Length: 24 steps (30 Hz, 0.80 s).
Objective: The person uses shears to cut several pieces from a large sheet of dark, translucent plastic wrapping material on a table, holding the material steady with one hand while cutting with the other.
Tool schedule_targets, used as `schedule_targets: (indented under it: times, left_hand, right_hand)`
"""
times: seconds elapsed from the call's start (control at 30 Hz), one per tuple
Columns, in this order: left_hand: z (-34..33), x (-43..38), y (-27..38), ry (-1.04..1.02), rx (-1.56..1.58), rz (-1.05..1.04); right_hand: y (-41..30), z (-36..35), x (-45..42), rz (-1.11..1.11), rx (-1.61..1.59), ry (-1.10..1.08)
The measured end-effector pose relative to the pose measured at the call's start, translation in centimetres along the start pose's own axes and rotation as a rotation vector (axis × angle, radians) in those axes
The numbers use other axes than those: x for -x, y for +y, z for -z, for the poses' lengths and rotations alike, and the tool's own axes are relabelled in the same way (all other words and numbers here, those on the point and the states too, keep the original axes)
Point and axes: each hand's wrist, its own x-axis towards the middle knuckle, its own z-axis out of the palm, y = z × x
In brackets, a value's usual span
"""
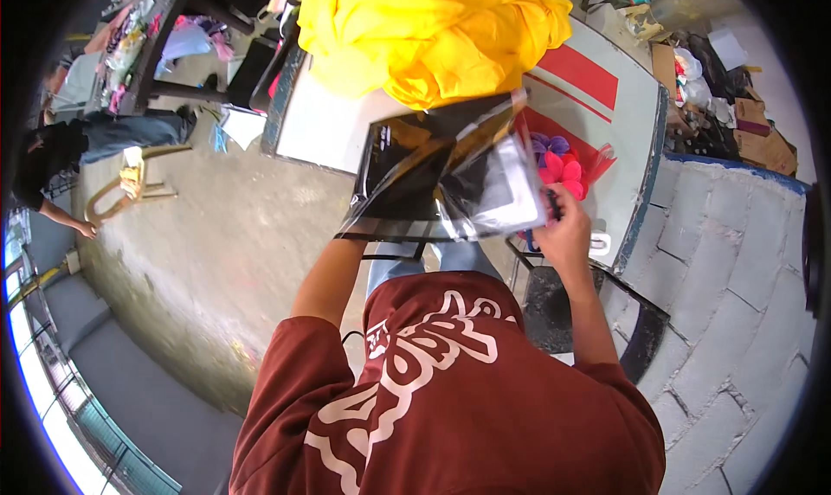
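Observation:
A glossy black plastic sheet (pixel 415 177), with a clear shiny margin, is spread out above my lap. My left forearm (pixel 331 271) reaches under its near left corner, and the sheet hides the hand. At the sheet's right edge, my right hand (pixel 566 225) has its fingers curled around a small dark handle (pixel 553 205); blur hides what tool it belongs to. Just beyond that hand, pink and purple artificial flowers (pixel 563 174) lie on the white table (pixel 311 131). A big heap of yellow cloth (pixel 435 34) covers the table's far part.
A grey block wall (pixel 707 255) stands close on my right, with a dark metal-framed chair (pixel 548 307) beside the table. Boxes and bags (pixel 746 118) are piled beyond it. On the left, a person (pixel 55 151) is near a tan plastic chair (pixel 120 196) on the concrete floor (pixel 201 235).

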Motion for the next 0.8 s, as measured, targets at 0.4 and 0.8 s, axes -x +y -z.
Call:
schedule_targets:
  times: [0.4, 0.8]
  left_hand:
    - [2.8, -0.2, -8.6, -0.430, -0.005, -0.487]
    - [0.7, -4.9, -15.6, -0.883, 0.216, -0.900]
  right_hand:
    - [-7.7, -1.1, 4.6, 0.195, 0.163, -0.050]
    - [-20.4, -14.9, 3.4, -0.018, 0.121, 0.269]
